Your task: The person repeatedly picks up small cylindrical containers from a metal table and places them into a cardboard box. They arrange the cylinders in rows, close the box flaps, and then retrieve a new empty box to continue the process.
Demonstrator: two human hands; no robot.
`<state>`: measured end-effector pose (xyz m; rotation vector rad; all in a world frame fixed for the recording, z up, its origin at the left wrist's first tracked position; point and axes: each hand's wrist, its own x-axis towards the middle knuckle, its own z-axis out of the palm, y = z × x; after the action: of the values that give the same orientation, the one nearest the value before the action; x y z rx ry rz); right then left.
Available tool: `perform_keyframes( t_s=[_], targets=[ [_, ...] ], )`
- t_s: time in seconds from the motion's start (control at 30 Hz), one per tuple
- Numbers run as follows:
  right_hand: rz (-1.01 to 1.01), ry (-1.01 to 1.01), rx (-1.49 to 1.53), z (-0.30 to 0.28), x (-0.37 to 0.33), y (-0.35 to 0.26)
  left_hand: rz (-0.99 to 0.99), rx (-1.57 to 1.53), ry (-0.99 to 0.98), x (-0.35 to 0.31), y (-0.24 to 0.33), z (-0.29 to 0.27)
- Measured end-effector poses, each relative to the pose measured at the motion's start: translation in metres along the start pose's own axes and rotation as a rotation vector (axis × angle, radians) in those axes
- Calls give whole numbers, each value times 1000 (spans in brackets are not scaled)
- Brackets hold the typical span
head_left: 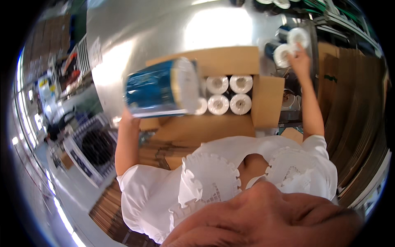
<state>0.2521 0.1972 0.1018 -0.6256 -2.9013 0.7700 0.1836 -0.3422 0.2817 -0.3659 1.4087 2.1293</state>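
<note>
Blue-wrapped roll [150, 88], pretty big in view, is being held up at left of centre in the frame, by the left hand [129, 116]. Only part of that hand can be seen, down at the roll's lower left corner; it's curled in against the wrap and the roll's weight is carried by it, but most of the fingers are hidden, so exactly how far they're closed can't be told.

Over in the upper right, the right hand [300, 61] is partly opened, with its fingers laid on the white end of a dark-wrapped roll [282, 56]. Whether that one is actually gripped or just touched can't be made out. Another white-ended roll [298, 38] is set right beside it, a bit higher in the frame.

As for looks: the held roll is lying on its side, slightly tilted, with its pale end turned to the right. Shiny clear film is wrapped around the blue, and the white end is smeared by motion blur. Part of the open carton [268, 103] in the middle is covered by it. White-ended rolls [218, 104] are lined up inside that carton in two rows, and the whole lot is set on a shiny metal table [164, 31].
</note>
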Motion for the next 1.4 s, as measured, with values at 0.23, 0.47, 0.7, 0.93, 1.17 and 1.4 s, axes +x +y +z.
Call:
perform_keyframes(
  t_s=[0.23, 0.47, 0.7, 0.93, 1.17, 1.4],
  targets=[
    [-221, 2, 411, -104, -86, -181, 477, 1869, -148, -53, -52, 9],
    [-532, -871, 249, 22, -174, -279, 645, 2283, -441, -35, -64, -21],
    [-667, -952, 318, 82, -167, -283, 320, 2015, -441, -10, -52, -25],
    [-14, -141, 722, 58, -1, -167, 700, 1854, -194, 50, -78, -8],
    [476, -1, -36, 106, 171, 31, 666, 1870, -261, 70, -87, -17],
    [720, -186, 209, 108, 242, 6, 649, 1890, -270, 70, -89, -14]
  ],
)
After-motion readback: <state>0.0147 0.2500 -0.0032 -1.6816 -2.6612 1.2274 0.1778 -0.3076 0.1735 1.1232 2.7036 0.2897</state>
